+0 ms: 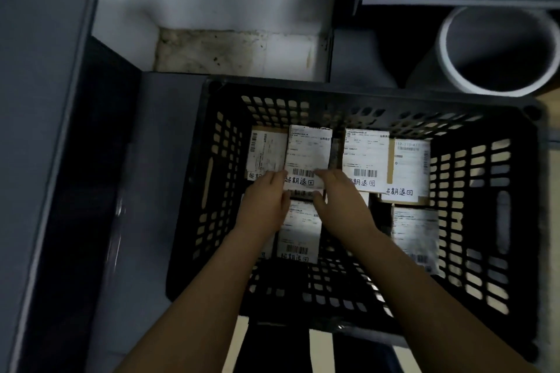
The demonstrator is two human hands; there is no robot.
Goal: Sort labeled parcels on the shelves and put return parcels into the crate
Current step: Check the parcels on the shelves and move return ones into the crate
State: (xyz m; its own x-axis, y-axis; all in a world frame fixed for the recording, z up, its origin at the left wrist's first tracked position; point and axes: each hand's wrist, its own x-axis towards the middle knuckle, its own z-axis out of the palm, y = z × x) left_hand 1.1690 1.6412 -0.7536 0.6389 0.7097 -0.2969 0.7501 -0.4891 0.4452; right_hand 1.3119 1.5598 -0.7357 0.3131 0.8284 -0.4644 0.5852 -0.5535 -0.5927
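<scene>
Parcel (307,157) in play, a small box wearing a white barcode label with handwritten characters along its near edge, is sitting in the far row of the black slotted crate (472,191), just beyond a near parcel (298,233) lying between the wrists. Room is running tight: labelled neighbours (365,157) are crowding it left and right, the far wall standing close beyond. Both hands are gripping its near corners, the left hand (266,200) curling narrow fingers round one, the right hand (339,200) pinching the other.
</scene>
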